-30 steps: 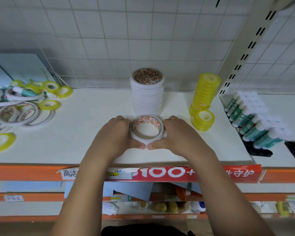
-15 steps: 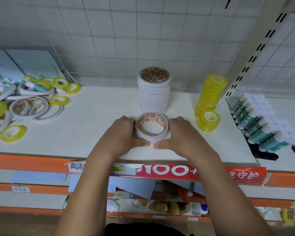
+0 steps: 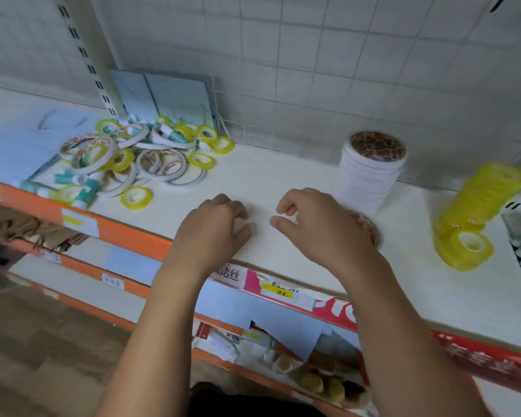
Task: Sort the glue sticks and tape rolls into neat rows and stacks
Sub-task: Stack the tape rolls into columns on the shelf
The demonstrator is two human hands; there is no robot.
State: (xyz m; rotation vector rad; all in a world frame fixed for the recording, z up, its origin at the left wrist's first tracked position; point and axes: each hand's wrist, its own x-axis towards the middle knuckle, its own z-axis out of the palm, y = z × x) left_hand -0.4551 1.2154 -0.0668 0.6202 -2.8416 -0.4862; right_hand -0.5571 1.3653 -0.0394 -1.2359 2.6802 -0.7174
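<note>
Clutter fills the far left of the shelf [image 3: 283,176]: a loose pile [image 3: 133,158] of white and yellow tape rolls with a few teal glue sticks [image 3: 73,179] tangled in it, blue cards [image 3: 169,94] leaning against the wall behind. This heap takes up far more of the view than half a second ago, since the head has swung leftward.

Near the shelf's front edge the left hand [image 3: 214,227] hovers with its fingers loosely curled, holding nothing. Just beside it, with a small gap between the thumbs, the right hand [image 3: 322,227] is likewise loosely curled and empty. A moment ago both were cupped around the white tape roll [image 3: 367,228]; now both are off it. The roll sits on the shelf to the right of the right hand, half hidden by it and blurred, probably lying flat in front of the white stack [image 3: 370,173].

Further right, the yellow stack [image 3: 481,200] stands with a single yellow roll [image 3: 466,246] at its foot, as before.
</note>
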